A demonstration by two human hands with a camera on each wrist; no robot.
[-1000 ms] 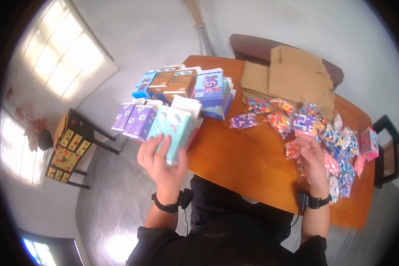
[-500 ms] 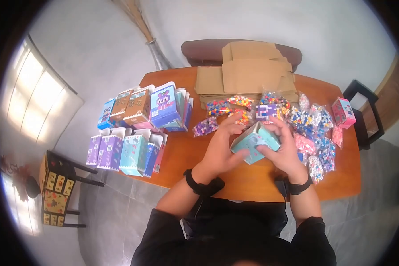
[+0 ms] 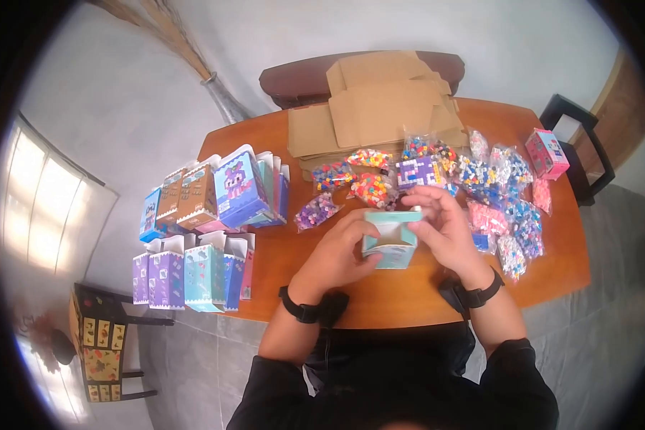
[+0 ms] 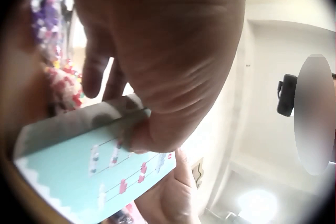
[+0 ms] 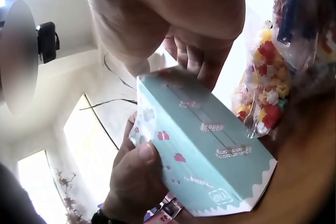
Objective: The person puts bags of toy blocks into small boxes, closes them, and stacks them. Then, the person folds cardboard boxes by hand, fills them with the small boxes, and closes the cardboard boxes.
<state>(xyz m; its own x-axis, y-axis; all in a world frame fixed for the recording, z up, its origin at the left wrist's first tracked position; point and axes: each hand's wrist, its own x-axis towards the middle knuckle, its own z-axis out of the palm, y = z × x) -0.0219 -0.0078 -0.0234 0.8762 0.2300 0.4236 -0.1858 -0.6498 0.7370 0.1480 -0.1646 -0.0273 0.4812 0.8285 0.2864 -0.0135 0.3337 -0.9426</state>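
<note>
An open-topped mint-green cardboard box [image 3: 394, 256] is held over the front of the table, its opening tipped up so the pale inside shows. My left hand [image 3: 337, 249] grips its left side, thumb along the front face. With thumb and fingers, my right hand [image 3: 448, 233] pinches the top right edge by the flap. In the left wrist view the printed box face [image 4: 113, 179] lies under the left thumb. The right wrist view shows the box [image 5: 210, 140] with pink and white prints, the right hand over its open end.
Open boxes stand at left: purple ones [image 3: 166, 279], brown ones [image 3: 197, 193] and a blue-violet one [image 3: 244, 188]. Bags of colourful beads [image 3: 373, 190] cover the right side, with a pink box [image 3: 548, 154] beyond. Flat brown cardboard [image 3: 380, 107] is stacked at the back.
The left hand has brought the mint-green box from the left group to the middle. The right hand has come to it, and the box has turned open end up. The head view has shifted.
</note>
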